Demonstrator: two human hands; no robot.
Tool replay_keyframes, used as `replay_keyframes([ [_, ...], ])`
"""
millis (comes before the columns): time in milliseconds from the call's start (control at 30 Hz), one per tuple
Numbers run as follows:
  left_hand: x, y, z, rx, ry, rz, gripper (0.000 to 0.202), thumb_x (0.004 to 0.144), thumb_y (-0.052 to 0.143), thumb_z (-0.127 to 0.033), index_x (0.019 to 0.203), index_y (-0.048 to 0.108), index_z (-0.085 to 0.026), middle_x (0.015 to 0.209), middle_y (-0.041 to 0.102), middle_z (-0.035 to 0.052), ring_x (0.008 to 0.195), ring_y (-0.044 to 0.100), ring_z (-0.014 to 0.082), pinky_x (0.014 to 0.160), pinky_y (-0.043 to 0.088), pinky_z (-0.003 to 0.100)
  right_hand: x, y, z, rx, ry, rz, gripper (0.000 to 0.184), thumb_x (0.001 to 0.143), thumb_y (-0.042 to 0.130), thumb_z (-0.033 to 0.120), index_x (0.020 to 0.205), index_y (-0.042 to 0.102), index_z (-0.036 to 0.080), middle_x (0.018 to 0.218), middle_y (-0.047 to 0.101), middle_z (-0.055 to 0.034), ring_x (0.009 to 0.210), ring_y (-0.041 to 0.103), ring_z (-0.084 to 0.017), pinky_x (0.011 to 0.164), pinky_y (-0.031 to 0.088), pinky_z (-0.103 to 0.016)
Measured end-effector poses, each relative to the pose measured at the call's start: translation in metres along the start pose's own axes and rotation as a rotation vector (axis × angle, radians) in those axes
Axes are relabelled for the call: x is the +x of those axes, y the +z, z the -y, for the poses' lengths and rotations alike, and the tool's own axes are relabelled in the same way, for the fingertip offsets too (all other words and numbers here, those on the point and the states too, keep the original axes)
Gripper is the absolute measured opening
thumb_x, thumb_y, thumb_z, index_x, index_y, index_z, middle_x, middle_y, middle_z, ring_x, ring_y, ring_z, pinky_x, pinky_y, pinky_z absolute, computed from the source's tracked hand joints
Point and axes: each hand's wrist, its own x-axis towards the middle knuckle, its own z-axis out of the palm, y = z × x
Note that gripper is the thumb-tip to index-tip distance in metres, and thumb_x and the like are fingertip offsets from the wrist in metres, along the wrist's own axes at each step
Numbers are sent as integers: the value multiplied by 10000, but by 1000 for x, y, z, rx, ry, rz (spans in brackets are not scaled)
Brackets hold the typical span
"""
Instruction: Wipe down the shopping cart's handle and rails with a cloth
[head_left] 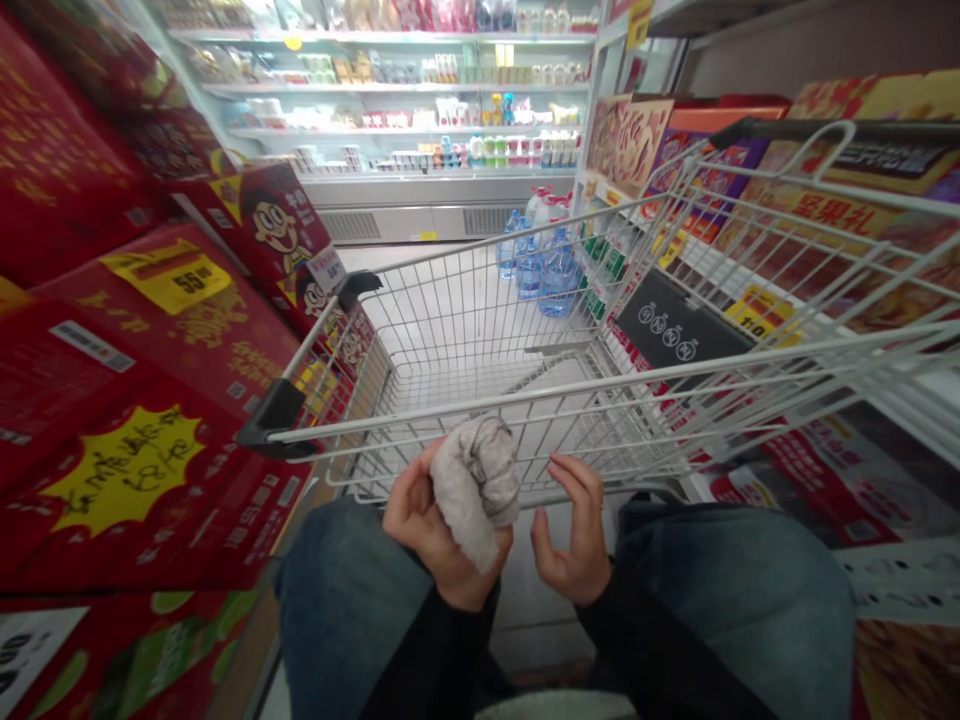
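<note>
A crumpled, light grey cloth point(480, 485) is bunched up in my left hand point(439, 530), which holds it from below and the left side. To its right, my right hand point(576, 535) is raised with fingers bent and apart, touching nothing. Both hands are just in front of the near side of a metal shopping cart point(465, 412). The cloth overlaps the cart's wire in view; whether they touch I cannot tell.
Red gift boxes point(172, 350) are stacked close on the left. Shelves of boxed goods point(817, 230) line the right. Large water bottles point(559, 275) stand on the floor beyond the cart, before a lit refrigerated display point(405, 180). My knees point(352, 600) flank my hands.
</note>
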Motion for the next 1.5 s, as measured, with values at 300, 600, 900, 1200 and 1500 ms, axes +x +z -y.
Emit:
replay_keyframes([
  [300, 1, -18, 20, 279, 383, 182, 494, 862, 623, -129, 1342, 649, -240, 1314, 705, 130, 1224, 670, 277, 1066, 437, 472, 22, 2, -18, -29, 41, 187, 639, 990, 500, 105, 1614, 395, 192, 1311, 715, -149, 1175, 665, -289, 1035, 570, -520],
  [600, -2, -16, 24, 299, 401, 119, 603, 871, 703, -130, 1439, 629, -316, 1310, 666, 110, 1226, 633, 264, 1072, 516, 442, 22, 3, -15, -1, 92, 160, 618, 961, 486, 78, 1567, 444, 189, 1281, 706, -139, 1170, 647, -275, 1042, 556, -499],
  [900, 14, -29, 15, 325, 419, 27, 631, 847, 715, -124, 1443, 639, -316, 1315, 683, 101, 1204, 645, 270, 1052, 520, 435, 16, 7, -25, 10, 38, 143, 822, 825, 403, -49, 1613, 395, 183, 1294, 711, -137, 1166, 658, -269, 1058, 555, -511],
  [1200, 4, -30, 16, 368, 325, 150, 554, 853, 724, -124, 1384, 674, -275, 1272, 712, 105, 1124, 687, 233, 1009, 545, 400, 17, 11, -25, -36, 55, 129, 851, 801, 377, -70, 1612, 402, 187, 1260, 718, -131, 1139, 664, -272, 1024, 579, -498],
  [1500, 20, -43, 13, 418, 326, 89, 616, 827, 755, -142, 1416, 655, -291, 1337, 678, 108, 1165, 668, 260, 1018, 532, 425, 17, 11, -22, -9, 84, 121, 886, 730, 416, -59, 1577, 422, 201, 1250, 711, -122, 1115, 666, -273, 1013, 576, -500],
])
